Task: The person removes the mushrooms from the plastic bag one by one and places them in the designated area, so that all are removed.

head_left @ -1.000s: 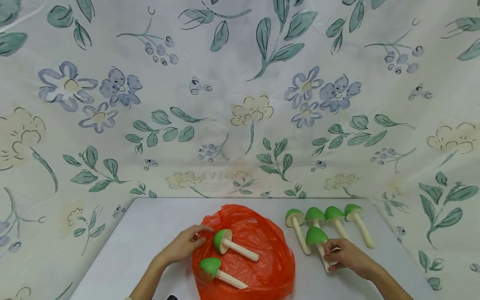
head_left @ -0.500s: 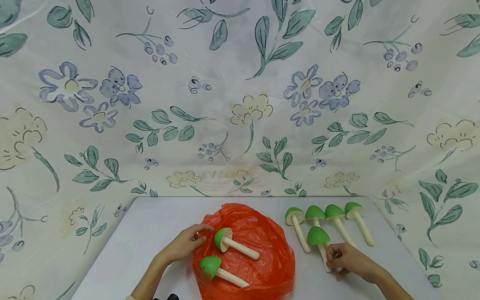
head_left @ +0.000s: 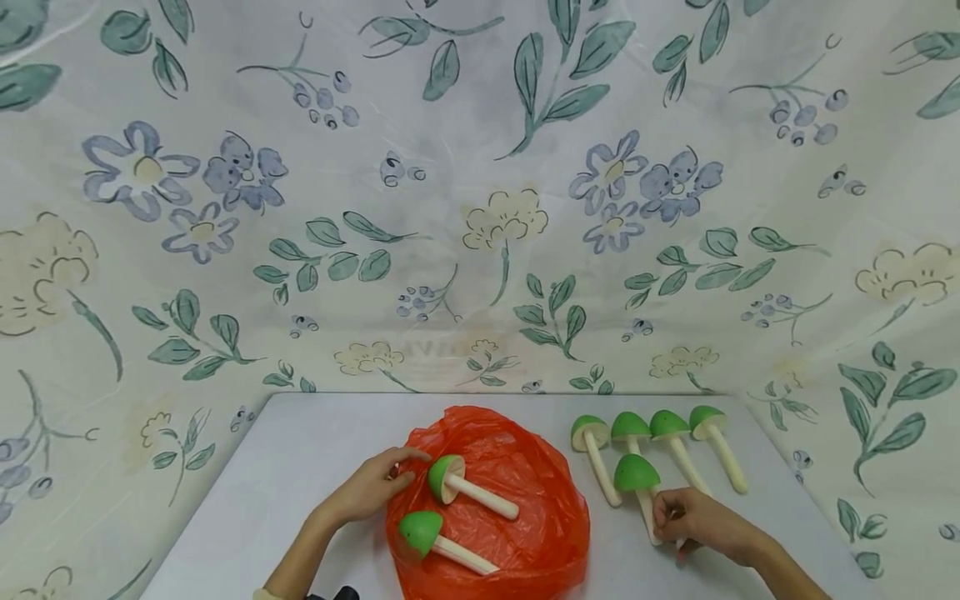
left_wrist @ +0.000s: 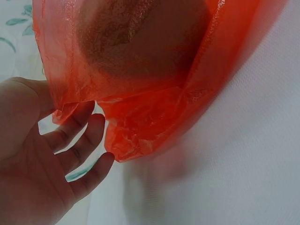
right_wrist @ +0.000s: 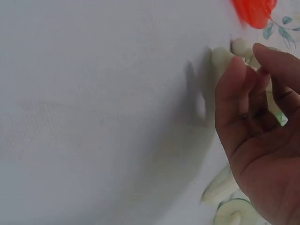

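Note:
At its left rim, a red plastic bag [head_left: 567, 508] is held by my left hand [head_left: 366, 490]. In the left wrist view the thumb and forefinger pass on either side of the bag's edge, the other fingers spread loosely. Two toy mushrooms, the upper one [head_left: 446, 480] and the lower one [head_left: 421, 532], lie in the bag's opening; both have green caps and pale stems. On the right, my right hand [head_left: 696, 517] pinches the lower stem of another toy mushroom [head_left: 637, 472] lying on the table. Fingers partly hide that stem in the right wrist view.
Several more green-capped mushrooms, including the leftmost [head_left: 590, 433] and rightmost [head_left: 708, 422], lie in a row behind the right hand. The white table [head_left: 300, 433] ends at a flower-patterned cloth backdrop [head_left: 480, 167]. A dark object [head_left: 346, 593] shows at the bottom edge.
My right hand and its mushroom shifted slightly right between the first two frames, then stayed almost still. The left hand and the bag barely moved.

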Available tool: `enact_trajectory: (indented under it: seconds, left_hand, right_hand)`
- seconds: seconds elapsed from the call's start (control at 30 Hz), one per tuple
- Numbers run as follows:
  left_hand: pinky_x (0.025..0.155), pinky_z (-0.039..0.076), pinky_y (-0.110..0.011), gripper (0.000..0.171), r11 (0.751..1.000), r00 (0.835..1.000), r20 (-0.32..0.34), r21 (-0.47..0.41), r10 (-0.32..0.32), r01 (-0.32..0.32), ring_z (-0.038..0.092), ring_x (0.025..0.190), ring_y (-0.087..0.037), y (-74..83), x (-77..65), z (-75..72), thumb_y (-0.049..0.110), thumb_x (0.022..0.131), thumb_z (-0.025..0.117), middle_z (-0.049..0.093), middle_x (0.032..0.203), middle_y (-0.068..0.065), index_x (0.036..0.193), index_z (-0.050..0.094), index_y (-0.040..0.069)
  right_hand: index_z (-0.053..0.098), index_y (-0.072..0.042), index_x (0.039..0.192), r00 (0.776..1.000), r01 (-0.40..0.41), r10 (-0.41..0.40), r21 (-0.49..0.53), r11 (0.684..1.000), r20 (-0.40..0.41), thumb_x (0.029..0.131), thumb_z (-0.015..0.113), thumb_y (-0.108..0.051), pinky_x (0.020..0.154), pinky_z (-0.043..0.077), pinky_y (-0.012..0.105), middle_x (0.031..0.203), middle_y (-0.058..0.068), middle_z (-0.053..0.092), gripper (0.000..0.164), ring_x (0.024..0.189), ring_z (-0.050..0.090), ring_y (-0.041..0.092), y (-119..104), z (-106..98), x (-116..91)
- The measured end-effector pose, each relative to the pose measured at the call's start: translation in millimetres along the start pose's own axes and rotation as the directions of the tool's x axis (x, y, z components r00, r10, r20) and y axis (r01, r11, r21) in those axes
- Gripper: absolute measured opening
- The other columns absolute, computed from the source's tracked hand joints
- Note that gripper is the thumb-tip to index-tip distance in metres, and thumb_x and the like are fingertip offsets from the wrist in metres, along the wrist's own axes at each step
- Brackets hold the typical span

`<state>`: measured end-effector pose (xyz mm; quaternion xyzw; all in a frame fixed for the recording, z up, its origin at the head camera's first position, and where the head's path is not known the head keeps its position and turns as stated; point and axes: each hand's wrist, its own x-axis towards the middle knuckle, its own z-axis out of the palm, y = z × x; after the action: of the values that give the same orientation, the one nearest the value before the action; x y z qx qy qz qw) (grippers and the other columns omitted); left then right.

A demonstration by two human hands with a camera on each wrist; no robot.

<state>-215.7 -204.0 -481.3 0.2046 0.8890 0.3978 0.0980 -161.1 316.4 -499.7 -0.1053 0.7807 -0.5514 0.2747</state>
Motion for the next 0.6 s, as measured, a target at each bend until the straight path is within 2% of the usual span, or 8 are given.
enact_trajectory:
  seconds: [0.23, 0.37, 0.5, 0.6]
  left_hand:
    - [0.076, 0.042, -0.035, 0.029, 1.0, 1.0, 0.011, -0.007, 0.025, -0.025, 0.049, 0.097, -0.024, -1.2, 0.3, -1.1, 0.009, 0.1, 0.058, 0.061, 0.122, -0.007, 0.127, 0.065, 0.015]
    - [0.077, 0.042, -0.034, 0.029, 1.0, 1.0, 0.005, -0.008, 0.008, -0.008, 0.049, 0.099, -0.024, -0.7, 1.6, -0.7, 0.008, 0.1, 0.057, 0.061, 0.124, -0.007, 0.127, 0.065, 0.016]
    - [0.083, 0.046, -0.039, 0.029, 1.0, 1.0, 0.007, -0.019, 0.0, 0.0, 0.05, 0.103, -0.026, -0.8, 2.6, 0.6, 0.009, 0.1, 0.057, 0.061, 0.127, -0.009, 0.127, 0.065, 0.016]
    - [0.092, 0.048, -0.048, 0.028, 0.999, 1.0, 0.012, -0.036, -0.004, 0.005, 0.051, 0.107, -0.027, -1.1, 2.8, 1.6, 0.01, 0.1, 0.058, 0.061, 0.13, -0.011, 0.127, 0.065, 0.015]
  right_hand:
    - [0.057, 0.002, 0.093, 0.996, 0.003, -0.008, -0.056, 0.998, -0.093, 0.088, 0.07, -0.009, 0.056, 0.052, 0.031, 0.085, 0.006, 0.061, 0.017, 0.073, 0.057, 0.017, 4.8, 1.5, 0.7]
    - [0.057, -0.001, 0.093, 0.994, 0.01, -0.019, -0.085, 0.996, -0.107, 0.09, 0.07, -0.01, 0.055, 0.052, 0.03, 0.085, 0.006, 0.06, 0.016, 0.071, 0.055, 0.016, 6.7, 1.5, 2.0]
    - [0.057, -0.002, 0.092, 0.999, 0.028, -0.029, -0.014, 0.999, -0.025, 0.09, 0.066, -0.005, 0.064, 0.057, 0.032, 0.087, 0.006, 0.06, 0.01, 0.077, 0.06, 0.018, 8.0, 1.7, 1.7]
    - [0.054, 0.004, 0.092, 0.997, 0.036, -0.04, 0.053, 0.998, 0.07, 0.091, 0.061, 0.0, 0.071, 0.058, 0.034, 0.088, 0.006, 0.057, 0.008, 0.081, 0.06, 0.019, 9.9, 0.2, -1.1]
